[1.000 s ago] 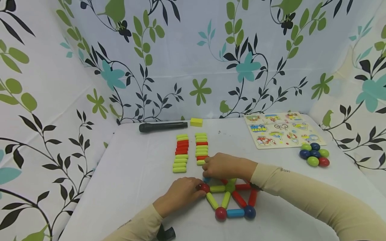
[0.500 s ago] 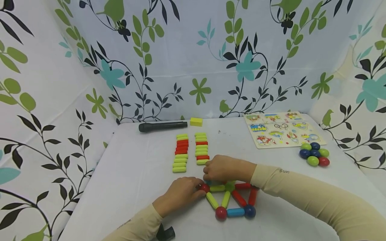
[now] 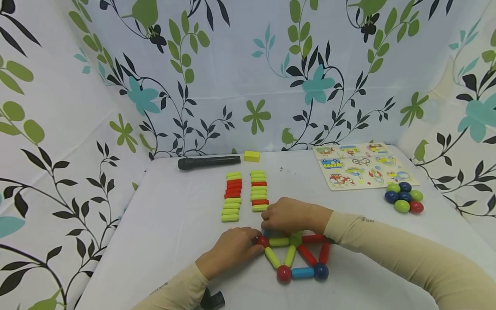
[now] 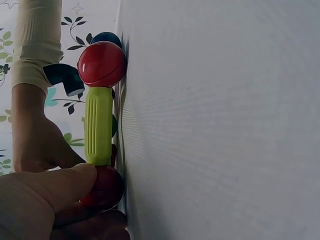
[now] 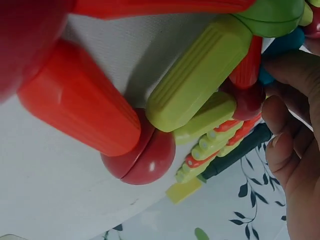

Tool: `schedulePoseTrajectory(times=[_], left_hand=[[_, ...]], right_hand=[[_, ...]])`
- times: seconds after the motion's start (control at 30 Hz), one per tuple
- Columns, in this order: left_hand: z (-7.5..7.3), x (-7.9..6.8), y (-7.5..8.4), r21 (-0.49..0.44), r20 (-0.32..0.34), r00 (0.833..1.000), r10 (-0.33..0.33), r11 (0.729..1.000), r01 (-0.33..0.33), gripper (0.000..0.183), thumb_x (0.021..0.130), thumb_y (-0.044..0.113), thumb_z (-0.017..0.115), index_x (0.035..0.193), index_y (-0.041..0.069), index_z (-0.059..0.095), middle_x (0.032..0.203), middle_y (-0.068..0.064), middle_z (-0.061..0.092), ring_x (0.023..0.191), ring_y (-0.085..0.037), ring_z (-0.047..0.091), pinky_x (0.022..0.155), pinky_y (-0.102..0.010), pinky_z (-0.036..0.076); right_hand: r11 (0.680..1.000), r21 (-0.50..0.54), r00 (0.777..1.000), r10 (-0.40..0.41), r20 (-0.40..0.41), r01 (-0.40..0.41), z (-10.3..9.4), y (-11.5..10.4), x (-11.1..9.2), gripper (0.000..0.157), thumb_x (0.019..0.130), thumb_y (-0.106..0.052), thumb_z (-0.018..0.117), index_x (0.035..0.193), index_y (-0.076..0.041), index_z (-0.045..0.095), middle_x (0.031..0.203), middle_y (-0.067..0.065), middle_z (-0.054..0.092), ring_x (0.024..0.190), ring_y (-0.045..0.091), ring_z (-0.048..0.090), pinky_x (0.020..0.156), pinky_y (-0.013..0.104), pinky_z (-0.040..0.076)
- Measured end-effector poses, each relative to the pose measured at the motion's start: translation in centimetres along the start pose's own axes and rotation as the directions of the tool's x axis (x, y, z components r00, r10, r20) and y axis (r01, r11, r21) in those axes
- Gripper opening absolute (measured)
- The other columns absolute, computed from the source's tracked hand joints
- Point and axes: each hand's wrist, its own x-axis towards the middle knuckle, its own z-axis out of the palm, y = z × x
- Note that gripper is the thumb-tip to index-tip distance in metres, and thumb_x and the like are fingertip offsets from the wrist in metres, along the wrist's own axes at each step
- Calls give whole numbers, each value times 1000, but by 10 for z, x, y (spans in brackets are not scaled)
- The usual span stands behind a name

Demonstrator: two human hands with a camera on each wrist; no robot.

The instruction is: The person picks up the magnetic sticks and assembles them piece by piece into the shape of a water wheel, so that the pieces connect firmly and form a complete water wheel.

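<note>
A flat frame of magnetic rods and balls lies on the white table. My left hand (image 3: 231, 251) pinches the red ball (image 3: 263, 242) at its left corner between thumb and fingers. A yellow-green rod (image 4: 99, 125) runs from that ball to another red ball (image 4: 102, 64). My right hand (image 3: 292, 215) reaches over the far side of the frame and pinches a blue rod (image 5: 285, 45) close to the held ball. In the middle, a green ball (image 3: 296, 238) joins several rods. At the near right, a second blue rod (image 3: 303, 273) meets a dark blue ball (image 3: 321, 272).
Beyond the hands, two columns of yellow-green and red rods (image 3: 231, 206) lie in rows. A black tube-like object (image 3: 209, 162) and a yellow block (image 3: 252, 156) are at the back. On the right are a picture puzzle board (image 3: 360, 168) and a cluster of colored balls (image 3: 403, 201).
My right hand has shifted slightly over the far side, now covering more rods there and part of the blue rod. My left hand keeps its grip on the red ball.
</note>
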Motion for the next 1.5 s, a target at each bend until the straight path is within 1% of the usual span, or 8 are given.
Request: schedulePoseTrajectory(times=[0.2, 0.33, 0.47, 0.63, 0.83, 1.03, 1.23, 1.5], left_hand=[[-1, 1, 1, -5, 15, 1000, -16, 1000, 16, 24, 90, 26, 80, 107, 11, 75, 85, 7, 71, 70, -2, 55, 65, -21, 51], [-2, 1, 2, -4, 24, 999, -25, 1000, 25, 25, 90, 27, 80, 108, 11, 75, 88, 6, 72, 72, -3, 57, 68, -22, 52], [-2, 1, 2, 2, 28, 999, -26, 1000, 26, 25, 90, 27, 80, 108, 12, 75, 87, 7, 71, 72, -2, 56, 67, -22, 52], [-2, 1, 2, -6, 36, 999, -36, 999, 36, 27, 90, 30, 79, 111, 12, 75, 89, 7, 71, 74, -2, 57, 69, -22, 52], [0, -1, 2, 5, 25, 999, 20, 1000, -20, 36, 93, 28, 77, 125, 14, 72, 104, 4, 72, 87, -6, 65, 77, -23, 56], [-2, 0, 2, 14, 30, 998, 47, 999, -48, 36, 93, 26, 76, 127, 15, 72, 106, 5, 73, 91, -6, 68, 80, -24, 57], [-3, 0, 3, 20, 44, 998, 39, 999, -40, 36, 93, 25, 77, 127, 14, 72, 106, 4, 72, 89, -6, 66, 80, -25, 57], [-4, -1, 5, 32, 50, 998, 38, 999, -39, 37, 93, 25, 76, 128, 14, 71, 107, 4, 73, 91, -7, 68, 81, -26, 57]], right_hand=[[956, 263, 984, 155, -83, -128, -3, 23, -12, 38, 93, -26, 76, 131, -25, 69, 112, -7, 71, 97, 10, 67, 88, 29, 57], [889, 377, 956, 291, -27, -260, -5, 35, -18, 35, 96, -24, 73, 131, -22, 70, 118, -4, 72, 105, 14, 68, 95, 35, 55], [851, 446, 955, 294, 37, -279, -1, 38, -17, 31, 97, -25, 71, 129, -21, 72, 112, -6, 73, 104, 14, 67, 96, 36, 54], [850, 459, 961, 275, 31, -259, 5, 35, -14, 24, 98, -26, 70, 121, -23, 75, 97, -13, 72, 89, 9, 62, 91, 30, 55], [813, 515, 955, 293, 42, -272, 8, 32, -17, 31, 95, -27, 74, 125, -21, 74, 106, -11, 74, 98, 9, 65, 95, 35, 54], [814, 528, 956, 292, -16, -241, 12, 29, -18, 34, 94, -25, 76, 127, -17, 73, 110, -8, 75, 105, 12, 68, 98, 37, 53], [802, 538, 951, 308, -1, -259, 15, 28, -18, 36, 95, -26, 75, 130, -19, 71, 115, -9, 74, 110, 12, 67, 101, 36, 52], [744, 573, 918, 395, 37, -344, 12, 26, -38, 37, 95, -27, 74, 131, -21, 70, 121, -5, 72, 115, 16, 66, 98, 39, 54]])
